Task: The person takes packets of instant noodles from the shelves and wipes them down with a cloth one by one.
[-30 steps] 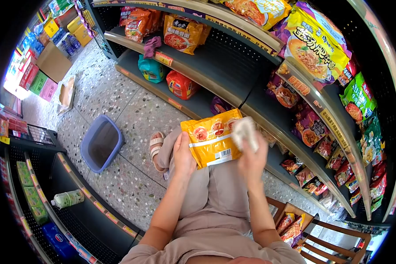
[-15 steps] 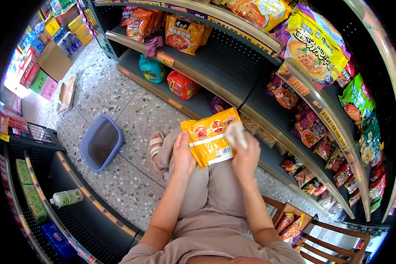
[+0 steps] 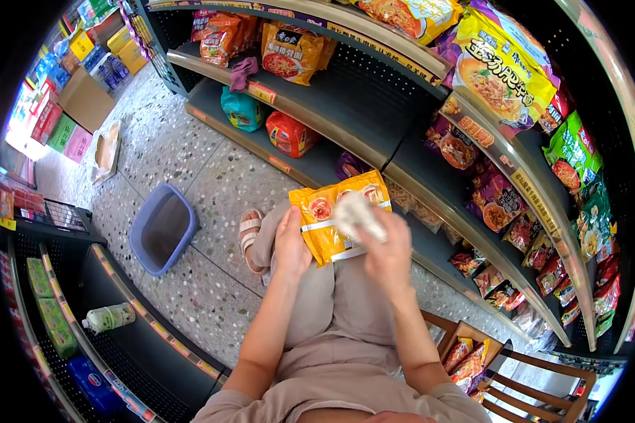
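A yellow instant noodle packet (image 3: 316, 236) lies tilted above my lap, its printed back with a white band facing up. My left hand (image 3: 291, 244) grips its left edge, thumb on top. In my right hand (image 3: 388, 254) is a crumpled whitish cloth (image 3: 358, 217), held over the packet's right half and covering part of the print. The right hand and the cloth are blurred by motion. Whether the cloth presses on the packet, I cannot tell.
Shelves (image 3: 331, 113) with noodle packets curve along the front and right. A purple rag (image 3: 244, 73) hangs on one ledge. On the floor stands a blue-purple bin (image 3: 164, 229). More packets (image 3: 467, 363) rest on a wooden chair (image 3: 536, 395). Another shelf holds a bottle (image 3: 109, 317).
My right hand has moved the cloth left across the packet, from its upper right corner toward the middle. My left hand keeps its grip on the left edge.
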A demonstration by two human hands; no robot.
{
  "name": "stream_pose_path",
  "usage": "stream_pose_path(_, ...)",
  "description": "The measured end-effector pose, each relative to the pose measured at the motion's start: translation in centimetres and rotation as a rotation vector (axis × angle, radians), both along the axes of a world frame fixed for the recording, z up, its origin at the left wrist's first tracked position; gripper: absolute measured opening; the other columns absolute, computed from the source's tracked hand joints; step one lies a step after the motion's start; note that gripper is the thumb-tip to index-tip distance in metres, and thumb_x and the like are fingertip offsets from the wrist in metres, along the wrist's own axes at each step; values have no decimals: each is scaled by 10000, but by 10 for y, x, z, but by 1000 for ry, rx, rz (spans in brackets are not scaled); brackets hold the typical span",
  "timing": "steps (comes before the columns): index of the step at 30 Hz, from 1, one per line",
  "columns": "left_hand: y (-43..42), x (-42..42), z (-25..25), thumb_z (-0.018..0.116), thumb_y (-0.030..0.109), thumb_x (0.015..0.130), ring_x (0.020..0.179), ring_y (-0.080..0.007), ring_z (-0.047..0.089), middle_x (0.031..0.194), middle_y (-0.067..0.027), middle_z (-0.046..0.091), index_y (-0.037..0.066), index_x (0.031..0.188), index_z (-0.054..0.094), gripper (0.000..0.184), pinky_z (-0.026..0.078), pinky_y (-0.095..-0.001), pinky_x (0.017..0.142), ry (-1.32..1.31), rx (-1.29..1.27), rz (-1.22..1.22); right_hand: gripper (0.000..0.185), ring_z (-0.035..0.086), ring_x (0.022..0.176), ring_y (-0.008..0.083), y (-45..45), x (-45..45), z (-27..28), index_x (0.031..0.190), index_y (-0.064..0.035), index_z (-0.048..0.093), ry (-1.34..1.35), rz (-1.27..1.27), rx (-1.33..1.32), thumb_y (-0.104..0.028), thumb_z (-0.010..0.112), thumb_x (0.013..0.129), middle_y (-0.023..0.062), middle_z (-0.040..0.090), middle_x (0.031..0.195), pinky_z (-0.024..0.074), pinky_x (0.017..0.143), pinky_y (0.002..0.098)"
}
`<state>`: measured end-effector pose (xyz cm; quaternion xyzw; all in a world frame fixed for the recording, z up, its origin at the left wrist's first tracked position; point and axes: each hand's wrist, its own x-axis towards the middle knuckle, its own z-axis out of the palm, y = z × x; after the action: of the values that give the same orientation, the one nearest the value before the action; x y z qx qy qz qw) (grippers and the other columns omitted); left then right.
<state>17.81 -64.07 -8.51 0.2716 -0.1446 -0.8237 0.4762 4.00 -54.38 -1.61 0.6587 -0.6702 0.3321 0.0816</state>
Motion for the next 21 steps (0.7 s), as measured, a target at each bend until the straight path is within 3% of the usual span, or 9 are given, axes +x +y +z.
stream_pose_path(1,0,1,1,400,237,996,994,-197,601,1110,-115,597,-3,1159,503,308,494,-345,888,1,-13,0,269,506,1113,289,-4,12,5,919,-124,698,13,89,39,-60,603,676,90,545,1228,415,857,403)
stream_pose_path(5,3,7,-17,432,220,982,962,-212,618,1089,-126,605,16,1125,519,264,525,-338,829,-19,3,45,243,464,1147,259,-18,35,-2,913,-88,698,100,294,194,-143,571,713,40,513,1298,375,895,384)
stream_pose_path(8,0,13,-25,435,234,983,947,-205,621,1083,-122,610,11,1137,517,283,522,-334,833,94,-51,-61,194,457,1151,246,-5,39,-8,838,-85,702,125,306,225,-142,583,696,31,506,1305,378,881,383)
stream_pose_path(11,0,6,-4,437,252,984,947,-191,618,1088,-113,612,3,1151,515,310,513,-334,846,25,-37,-22,146,480,1120,240,17,34,-8,767,-82,702,116,324,321,-115,624,648,12,529,1287,379,852,366)
stream_pose_path(15,-4,4,-13,423,256,989,967,-183,610,1111,-107,605,-3,1157,514,322,499,-335,869,3,-9,-6,108,452,1145,231,45,34,-17,693,-57,674,77,344,356,-139,610,666,18,520,1276,374,877,380)
stream_pose_path(18,-1,4,-7,406,248,995,1000,-195,601,1123,-113,599,-6,1161,509,320,492,-340,887,-2,25,5,134,467,1127,234,60,25,-14,755,-48,682,27,416,520,-110,625,651,18,537,1252,377,870,383)
stream_pose_path(21,-2,5,-5,389,247,999,1024,-205,593,1132,-119,596,-4,1166,502,322,486,-342,899,-14,45,3,223,478,1122,239,64,26,-16,843,-49,690,-91,413,396,-81,634,629,17,546,1243,382,871,383)
